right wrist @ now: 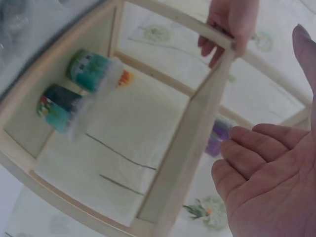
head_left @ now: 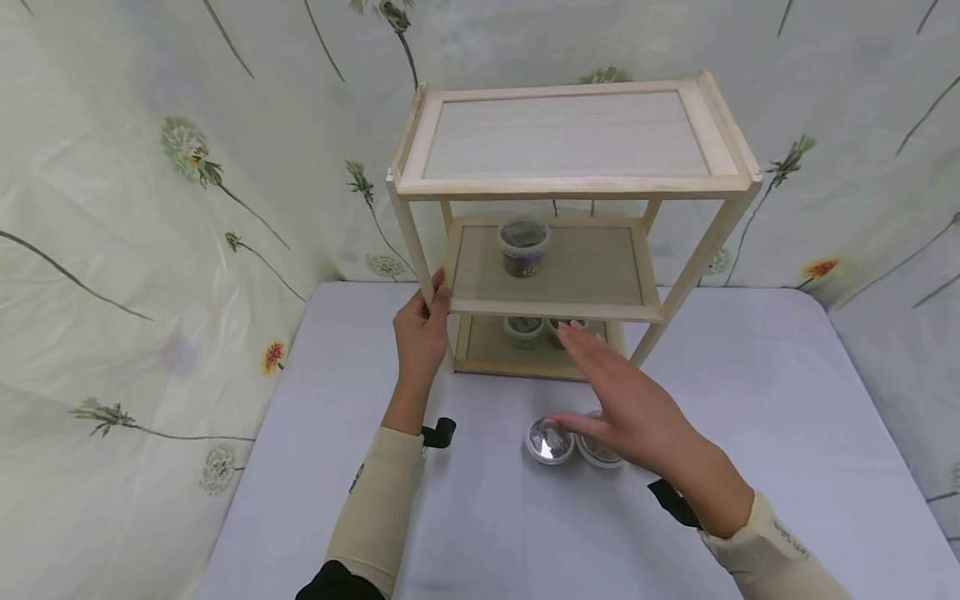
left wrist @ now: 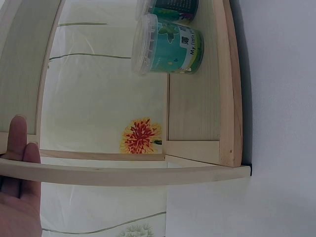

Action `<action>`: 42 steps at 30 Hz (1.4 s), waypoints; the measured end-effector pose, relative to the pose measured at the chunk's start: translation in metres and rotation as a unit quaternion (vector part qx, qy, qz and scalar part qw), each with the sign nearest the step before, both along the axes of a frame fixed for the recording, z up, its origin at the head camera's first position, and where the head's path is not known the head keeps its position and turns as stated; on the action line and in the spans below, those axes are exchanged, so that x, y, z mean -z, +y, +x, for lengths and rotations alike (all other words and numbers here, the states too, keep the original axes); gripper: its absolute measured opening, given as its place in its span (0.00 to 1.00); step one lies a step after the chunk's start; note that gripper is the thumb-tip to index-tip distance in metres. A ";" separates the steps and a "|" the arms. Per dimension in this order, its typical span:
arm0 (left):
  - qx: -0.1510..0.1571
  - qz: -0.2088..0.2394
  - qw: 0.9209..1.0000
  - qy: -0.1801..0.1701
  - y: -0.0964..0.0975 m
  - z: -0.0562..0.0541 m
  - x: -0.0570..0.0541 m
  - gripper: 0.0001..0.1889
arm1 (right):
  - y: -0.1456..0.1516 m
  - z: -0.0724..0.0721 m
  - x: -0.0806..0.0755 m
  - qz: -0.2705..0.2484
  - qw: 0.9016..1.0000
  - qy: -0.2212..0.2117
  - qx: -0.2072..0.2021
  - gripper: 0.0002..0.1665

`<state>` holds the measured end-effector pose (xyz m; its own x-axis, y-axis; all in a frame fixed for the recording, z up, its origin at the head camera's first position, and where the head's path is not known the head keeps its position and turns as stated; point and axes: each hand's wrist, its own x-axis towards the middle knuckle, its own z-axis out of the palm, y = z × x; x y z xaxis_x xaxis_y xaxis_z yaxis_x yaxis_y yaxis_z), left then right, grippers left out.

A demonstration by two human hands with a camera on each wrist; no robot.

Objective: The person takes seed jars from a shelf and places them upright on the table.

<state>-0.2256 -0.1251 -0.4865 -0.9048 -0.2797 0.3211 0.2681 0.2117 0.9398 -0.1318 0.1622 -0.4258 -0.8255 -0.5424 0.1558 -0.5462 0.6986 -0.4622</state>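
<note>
A light wooden three-tier shelf (head_left: 577, 185) stands at the back of the table. My left hand (head_left: 422, 337) grips its front left post at the height of the middle tier, fingers passing behind the post (left wrist: 123, 174) in the left wrist view. Fingers spread and palm empty, my right hand (head_left: 637, 408) hovers in front of the shelf. A small clear tub with dark contents (head_left: 523, 247) sits on the middle tier. Two teal-labelled tubs stand on the bottom tier, the left one (head_left: 523, 329) in plain sight, the other (right wrist: 61, 109) partly behind my right fingers in the head view.
Two round clear-lidded tubs, one on the left (head_left: 550, 442) and one on the right (head_left: 598, 454), stand side by side on the white-covered table (head_left: 480, 517) under my right hand. A floral backdrop sheet (head_left: 187, 333) hangs behind and along the sides.
</note>
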 end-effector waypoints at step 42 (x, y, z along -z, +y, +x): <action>0.000 0.017 1.000 0.013 0.000 -0.002 0.001 0.17 | -0.041 -0.110 -0.051 -0.072 0.987 0.017 0.141 0.64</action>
